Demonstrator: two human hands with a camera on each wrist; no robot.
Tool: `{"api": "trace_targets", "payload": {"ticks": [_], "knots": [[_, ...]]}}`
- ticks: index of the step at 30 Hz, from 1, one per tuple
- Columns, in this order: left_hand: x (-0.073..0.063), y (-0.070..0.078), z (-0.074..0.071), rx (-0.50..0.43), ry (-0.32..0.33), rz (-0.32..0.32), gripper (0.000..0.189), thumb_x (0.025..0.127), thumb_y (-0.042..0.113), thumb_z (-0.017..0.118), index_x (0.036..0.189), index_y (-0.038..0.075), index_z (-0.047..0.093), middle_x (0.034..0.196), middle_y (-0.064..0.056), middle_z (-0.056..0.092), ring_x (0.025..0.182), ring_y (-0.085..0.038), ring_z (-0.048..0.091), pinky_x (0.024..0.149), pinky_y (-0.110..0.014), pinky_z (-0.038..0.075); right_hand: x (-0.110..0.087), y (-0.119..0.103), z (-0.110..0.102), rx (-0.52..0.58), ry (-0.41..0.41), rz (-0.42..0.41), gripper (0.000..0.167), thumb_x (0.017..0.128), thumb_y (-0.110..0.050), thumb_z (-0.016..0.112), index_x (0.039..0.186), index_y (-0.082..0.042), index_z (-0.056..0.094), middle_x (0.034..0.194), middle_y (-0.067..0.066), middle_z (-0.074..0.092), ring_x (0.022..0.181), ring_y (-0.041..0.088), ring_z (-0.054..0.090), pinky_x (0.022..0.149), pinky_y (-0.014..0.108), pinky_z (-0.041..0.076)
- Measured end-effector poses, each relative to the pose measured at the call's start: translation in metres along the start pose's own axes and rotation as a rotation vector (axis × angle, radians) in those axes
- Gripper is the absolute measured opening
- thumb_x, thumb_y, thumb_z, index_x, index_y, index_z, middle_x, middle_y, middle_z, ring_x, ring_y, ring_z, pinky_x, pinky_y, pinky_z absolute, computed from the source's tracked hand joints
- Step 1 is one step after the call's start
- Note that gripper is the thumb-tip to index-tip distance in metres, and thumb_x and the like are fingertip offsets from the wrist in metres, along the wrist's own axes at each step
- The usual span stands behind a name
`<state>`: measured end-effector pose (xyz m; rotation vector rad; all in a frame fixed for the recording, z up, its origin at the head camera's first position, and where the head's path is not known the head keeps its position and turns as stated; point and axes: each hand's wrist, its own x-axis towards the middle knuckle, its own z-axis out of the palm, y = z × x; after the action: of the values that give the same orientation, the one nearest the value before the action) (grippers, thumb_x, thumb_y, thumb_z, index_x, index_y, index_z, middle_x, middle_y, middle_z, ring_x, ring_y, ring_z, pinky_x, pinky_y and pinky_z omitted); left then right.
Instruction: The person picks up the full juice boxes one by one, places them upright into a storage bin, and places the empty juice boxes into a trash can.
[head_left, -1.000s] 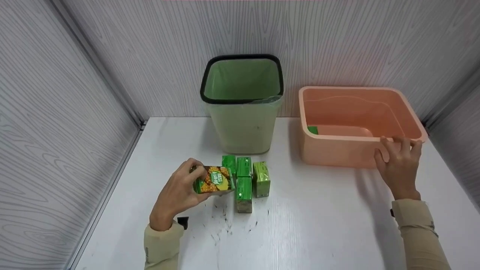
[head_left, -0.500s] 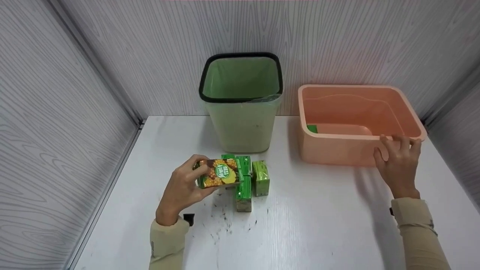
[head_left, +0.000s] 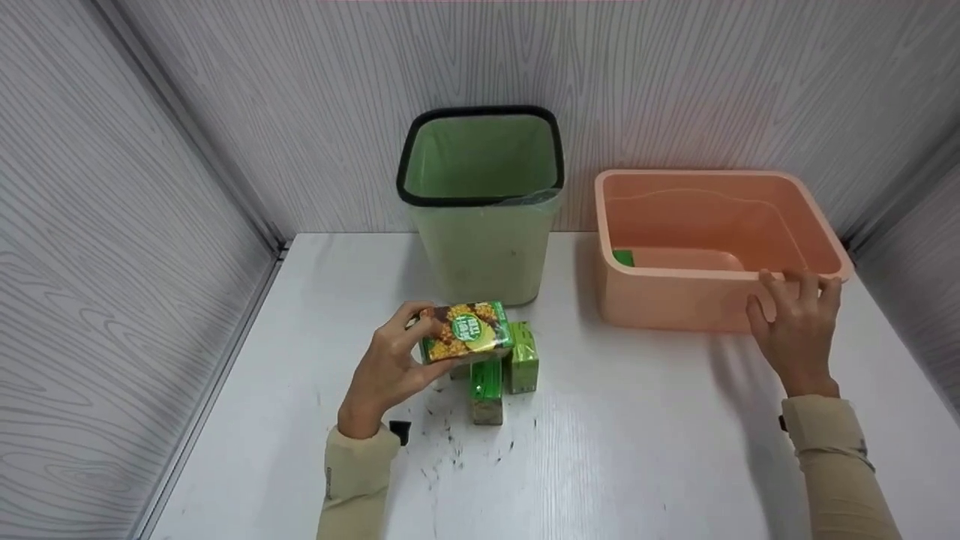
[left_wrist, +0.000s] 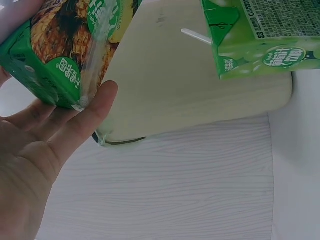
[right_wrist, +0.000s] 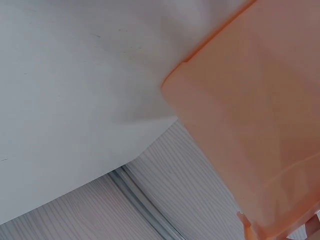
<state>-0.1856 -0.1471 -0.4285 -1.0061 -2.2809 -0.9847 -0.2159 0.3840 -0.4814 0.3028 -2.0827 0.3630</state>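
My left hand (head_left: 390,367) holds a green juice box (head_left: 469,330) with pineapple pictures between thumb and fingers. The box is raised and overlaps some of the small cartons standing on the table. Below it, a green carton (head_left: 487,390) and a lighter green carton (head_left: 523,360) still show; others are hidden behind it. In the left wrist view, the lighter carton (left_wrist: 265,45) appears at the upper right. My right hand (head_left: 799,330) grips the front rim of a pink plastic bin (head_left: 682,300), fingers hooked over the edge near its right corner. A green item (head_left: 624,257) lies inside the bin.
A pale green trash can (head_left: 487,251) with a black rim stands at the back of the white table (head_left: 615,450), just behind the cartons. Wood-grain panels (head_left: 315,90) enclose the back and sides. Dark specks are scattered on the tabletop in front of the cartons.
My left hand has moved right and slightly away from me with the juice box, which now covers several standing cartons. My right hand has stayed on the bin's rim.
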Motion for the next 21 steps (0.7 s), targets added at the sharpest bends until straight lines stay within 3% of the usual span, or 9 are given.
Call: {"api": "trace_targets", "payload": {"ticks": [10, 21], "knots": [[0.006, 0.001, 0.008, -0.003, -0.01, 0.011, 0.038, 0.075, 0.01, 0.091, 0.109, 0.006, 0.075, 0.122, -0.02, 0.058, 0.104, -0.031, 0.065, 0.08, -0.044, 0.058, 0.0, 0.0, 0.002, 0.012, 0.014, 0.003, 0.03, 0.086, -0.005, 0.071, 0.114, 0.007, 0.068, 0.107, 0.036, 0.057, 0.095, 0.058, 0.046, 0.087, 0.07, 0.029], [0.013, 0.002, 0.018, -0.039, -0.007, -0.01, 0.035, 0.076, 0.009, 0.091, 0.108, 0.005, 0.078, 0.125, -0.021, 0.058, 0.109, -0.033, 0.063, 0.087, -0.045, 0.056, 0.0, 0.001, 0.003, 0.017, 0.031, 0.008, 0.03, 0.087, -0.007, 0.069, 0.113, 0.007, 0.069, 0.107, 0.036, 0.057, 0.093, 0.059, 0.042, 0.085, 0.071, 0.031]]}}
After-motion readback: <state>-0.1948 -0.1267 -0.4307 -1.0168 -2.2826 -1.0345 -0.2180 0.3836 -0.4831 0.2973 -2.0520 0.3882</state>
